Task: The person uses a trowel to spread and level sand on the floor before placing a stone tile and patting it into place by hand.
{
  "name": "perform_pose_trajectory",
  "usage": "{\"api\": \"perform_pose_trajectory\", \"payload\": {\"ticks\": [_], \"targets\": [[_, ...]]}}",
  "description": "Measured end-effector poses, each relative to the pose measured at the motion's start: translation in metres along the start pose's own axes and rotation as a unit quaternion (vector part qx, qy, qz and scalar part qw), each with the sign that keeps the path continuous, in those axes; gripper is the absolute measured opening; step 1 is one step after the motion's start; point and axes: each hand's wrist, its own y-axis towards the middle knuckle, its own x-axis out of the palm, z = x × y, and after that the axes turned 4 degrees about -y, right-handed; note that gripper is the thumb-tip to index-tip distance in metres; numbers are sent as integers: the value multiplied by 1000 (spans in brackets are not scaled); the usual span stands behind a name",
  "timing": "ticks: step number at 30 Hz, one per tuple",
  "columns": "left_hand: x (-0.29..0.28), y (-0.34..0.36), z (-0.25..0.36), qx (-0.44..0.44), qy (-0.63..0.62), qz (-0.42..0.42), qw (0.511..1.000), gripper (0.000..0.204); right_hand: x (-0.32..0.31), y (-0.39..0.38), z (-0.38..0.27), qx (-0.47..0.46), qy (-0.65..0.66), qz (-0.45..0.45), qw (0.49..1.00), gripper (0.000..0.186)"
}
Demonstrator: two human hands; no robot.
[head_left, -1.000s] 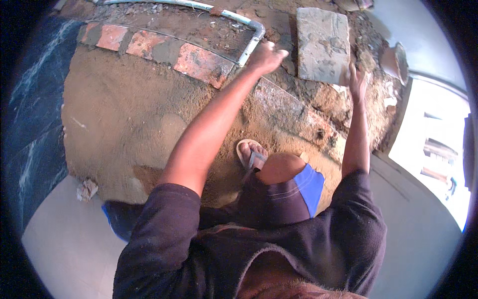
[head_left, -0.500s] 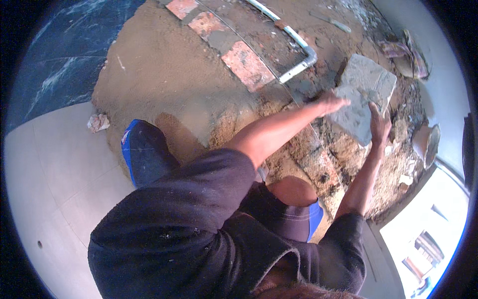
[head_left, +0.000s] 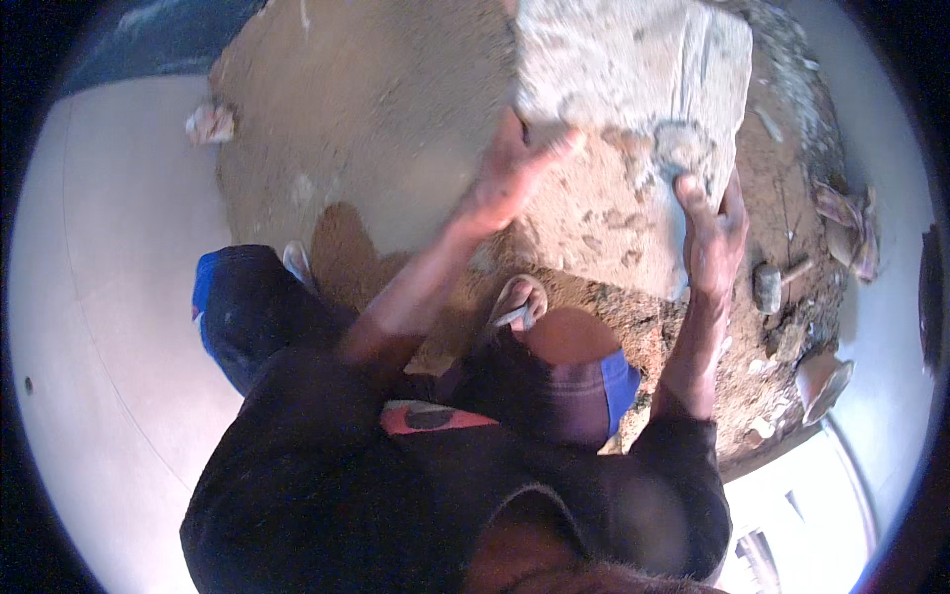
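A rough grey-tan stone slab (head_left: 633,89), roughly square and crusted with mortar and dirt, is raised in front of me, large in the view. My left hand (head_left: 505,178) is at its left edge, the thumb over the face and other fingers at the side, partly hidden. On the right edge, my right hand (head_left: 711,238) grips with the thumb on the face and the fingers behind. A round lump of mortar (head_left: 683,146) sticks to the face close to the right thumb. Below the slab shows my foot (head_left: 522,297) on the sandy ground.
Brown sand (head_left: 327,109) spreads left of the slab, bordered by pale floor tiles (head_left: 129,218) and a dark blue veined surface (head_left: 158,49). Crumpled paper (head_left: 210,123) lies on the sand's edge. At right are a hammer (head_left: 770,287), a cloth bundle (head_left: 846,233) and a pot-like vessel (head_left: 823,384).
The slab has come up and left, nearer to me, with both hands at its edges. It now covers the white pipe and brick row seen before. My view has shifted.
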Motion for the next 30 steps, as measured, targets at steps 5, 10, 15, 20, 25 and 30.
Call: {"api": "perform_pose_trajectory", "payload": {"ticks": [5,10,15,20,25,30], "targets": [[-81,-33,25,-7,120,128,984,70,73,7,-44,-14,-9,-73,997,55],[-121,-46,-63,-91,278,173,940,81,168,7,116,-145,-375,-75,913,84],[-142,-47,-193,-34,471,182,862,92,221,2,122,-107,-368,-92,919,95],[-146,-57,-156,15,194,252,948,89,224,11,126,-123,-337,-52,932,77],[-155,-99,-87,4,208,272,939,91,227,-24,25,-108,-302,-116,940,78],[-168,-141,-25,-31,222,322,920,91,251,-46,7,-158,-297,-123,934,87]]}}
